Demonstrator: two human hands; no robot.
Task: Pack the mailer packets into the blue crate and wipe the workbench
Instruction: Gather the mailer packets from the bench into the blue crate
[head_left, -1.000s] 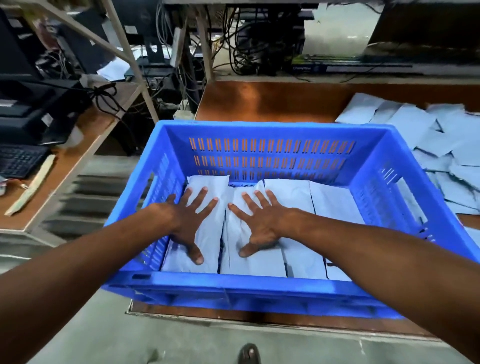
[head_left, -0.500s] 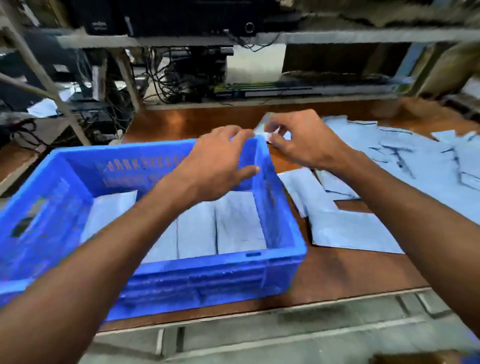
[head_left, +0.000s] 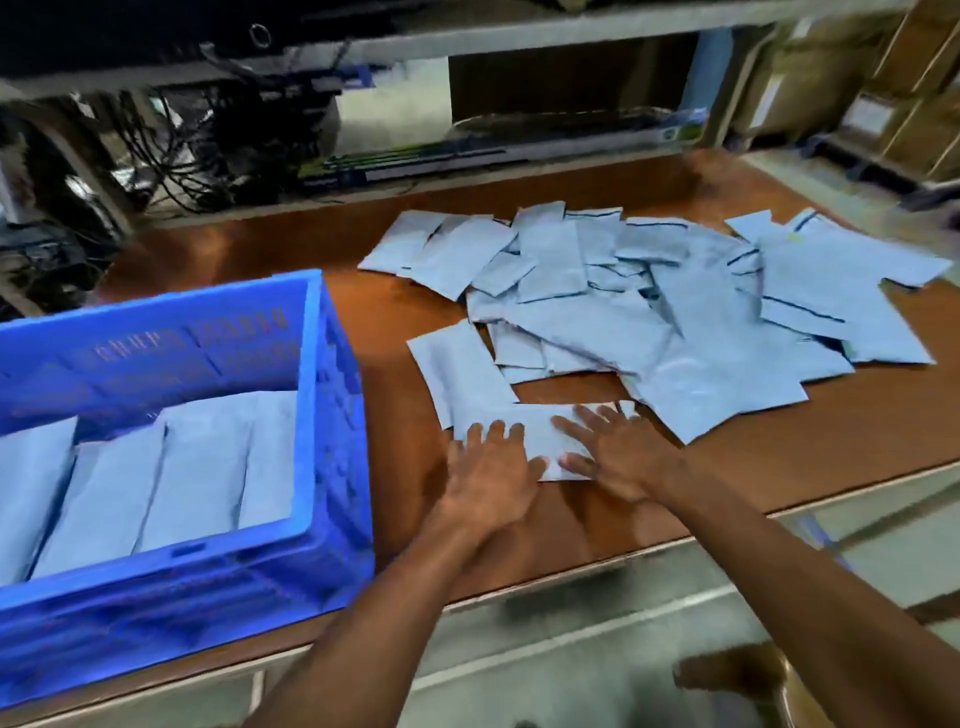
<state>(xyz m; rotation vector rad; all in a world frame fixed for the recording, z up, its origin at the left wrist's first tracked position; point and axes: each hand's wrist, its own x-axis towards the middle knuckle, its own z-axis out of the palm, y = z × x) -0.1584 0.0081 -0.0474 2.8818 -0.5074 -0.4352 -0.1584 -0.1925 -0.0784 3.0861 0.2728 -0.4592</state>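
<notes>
From my feed, the crate (head_left: 182, 597) sits on the near left of the desk (head_left: 395, 338), its right wall just left of my left forearm. A row of packets (head_left: 197, 467) stands side by side inside it, leaning against one another. Right of the crate, a loose pile (head_left: 675, 312) of more pale blue packets spreads across the middle and right of the desk, overlapping at all angles and reaching toward its far right edge. Behind the desk I see a low shelf (head_left: 519, 31) on a frame, a tangle of dark cables (head_left: 171, 156) at far left, a long flat box (head_left: 493, 156) lying along the far edge, and blurred cartons (head_left: 909, 78) at far right. Nothing lies between my hands and the pile. Both arms reach forward from the near edge. The left hand (head_left: 488, 483) and right hand (head_left: 618, 457) lie palm down, side by side, on one packet (head_left: 540, 431) at the pile's near edge. Their fingers (head_left: 571, 431) are straight and spread, released and pressing flat rather than gripping. The thumbs nearly meet over the packet's near edge.
</notes>
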